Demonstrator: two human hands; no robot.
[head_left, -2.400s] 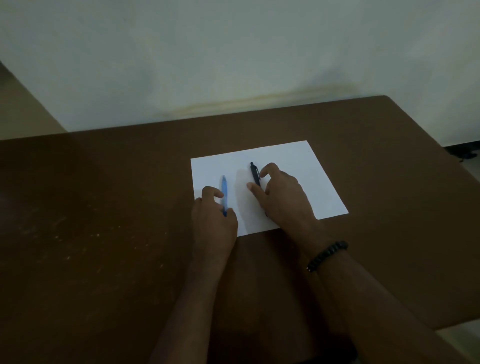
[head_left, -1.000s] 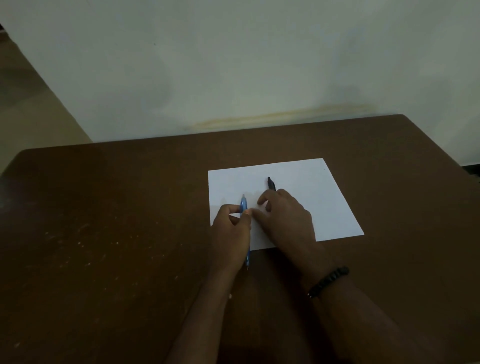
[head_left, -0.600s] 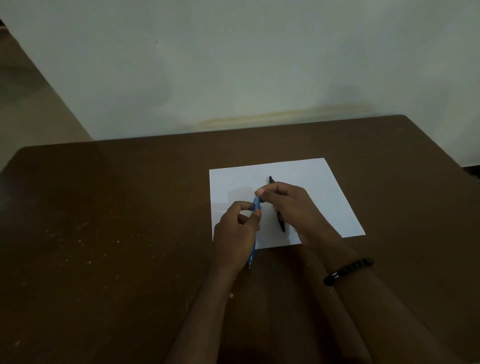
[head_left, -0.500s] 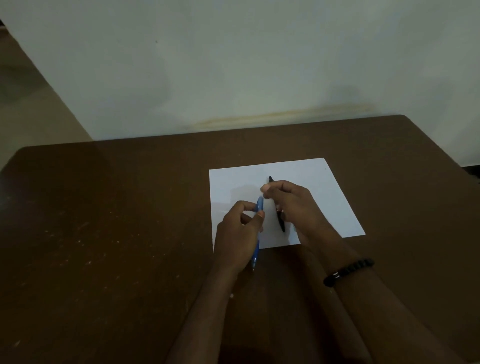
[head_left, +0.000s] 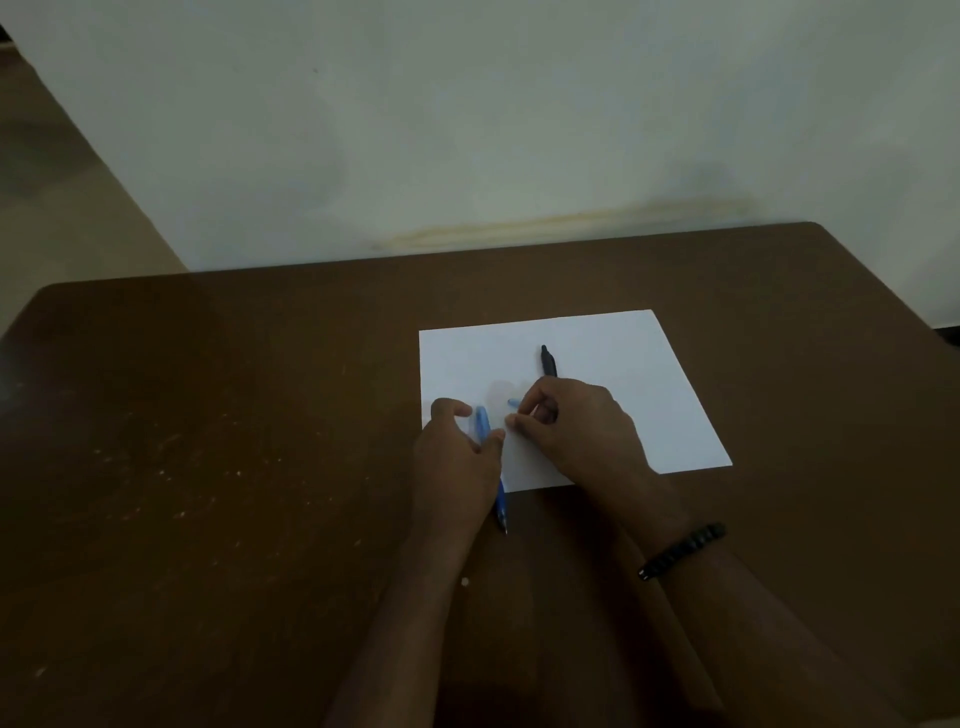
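A white sheet of paper (head_left: 623, 384) lies on the brown table (head_left: 234, 467). My left hand (head_left: 457, 462) grips a blue pen (head_left: 483, 423) at the sheet's near left corner. The pen's tip (head_left: 503, 527) points toward me, past the paper's edge. Just to the right, my right hand (head_left: 576, 426) pinches a small blue piece (head_left: 513, 402) in its fingertips, apart from the pen. A black pen (head_left: 548, 361) lies on the paper beyond my right hand, its near part hidden under that hand.
A pale wall (head_left: 519, 130) runs close behind the table's far edge. Floor (head_left: 62, 208) shows at the upper left. A dark beaded bracelet (head_left: 680, 551) sits on my right wrist. Light specks dot the table's left half.
Both hands met at the blue pen's far end. Now my right hand has drawn away to the right with a small blue piece, and my left hand keeps the pen.
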